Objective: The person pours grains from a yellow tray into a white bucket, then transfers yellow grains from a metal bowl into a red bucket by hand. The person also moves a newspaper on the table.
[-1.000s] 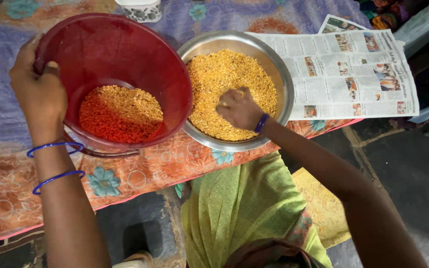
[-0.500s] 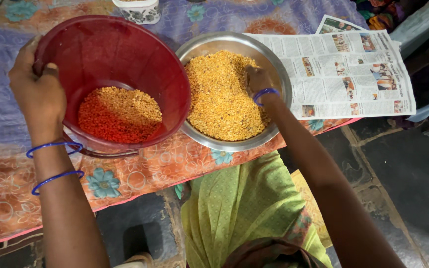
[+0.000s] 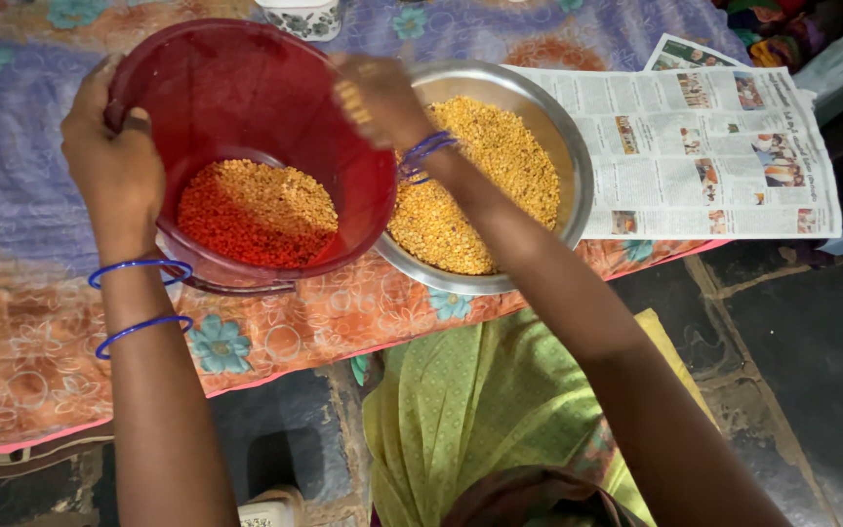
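Upper left of frame: red plastic bucket [image 3: 246, 107] tilted toward the viewer, gripped at its rim by left hand [image 3: 114, 166] so the yellow split lentils [image 3: 260, 210] inside lie exposed. Top centre: right hand [image 3: 378, 93] cupped around a scoop of lentils, above the bucket's right rim. Just right: steel bowl [image 3: 578, 166] heaped with lentils, beside a newspaper [image 3: 714, 146].

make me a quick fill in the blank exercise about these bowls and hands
1. The left hand grips the rim of the ____ plastic bowl.
2. The round steel bowl holds ____ split lentils.
3. The right hand, cupped around some lentils, is above the rim of the ____ bowl.
4. A ____ lies right of the steel bowl.

Missing words: red; yellow; red; newspaper
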